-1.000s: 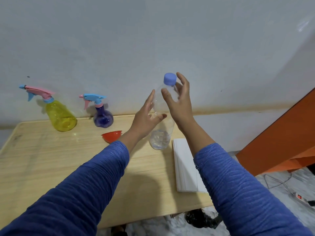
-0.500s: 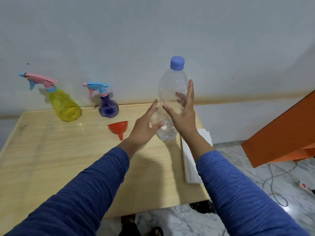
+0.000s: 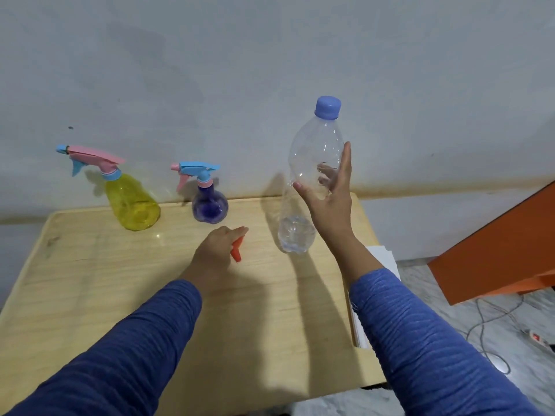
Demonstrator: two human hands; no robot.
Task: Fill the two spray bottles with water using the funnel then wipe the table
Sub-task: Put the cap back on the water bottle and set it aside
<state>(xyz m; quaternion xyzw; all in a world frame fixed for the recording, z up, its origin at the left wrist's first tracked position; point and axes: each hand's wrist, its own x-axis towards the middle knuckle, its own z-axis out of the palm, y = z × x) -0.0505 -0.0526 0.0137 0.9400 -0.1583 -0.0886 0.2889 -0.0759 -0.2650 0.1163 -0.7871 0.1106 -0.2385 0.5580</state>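
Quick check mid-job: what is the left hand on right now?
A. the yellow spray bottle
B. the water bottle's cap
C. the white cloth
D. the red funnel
D: the left hand is down on the table over the red funnel, while the right hand holds the capped water bottle.

My left hand (image 3: pixel 216 250) covers most of the funnel (image 3: pixel 237 250), and motion blurs my fingers, so their grip is unclear. My right arm hides much of the white stack (image 3: pixel 387 262). The orange furniture (image 3: pixel 495 250) runs off the right edge.
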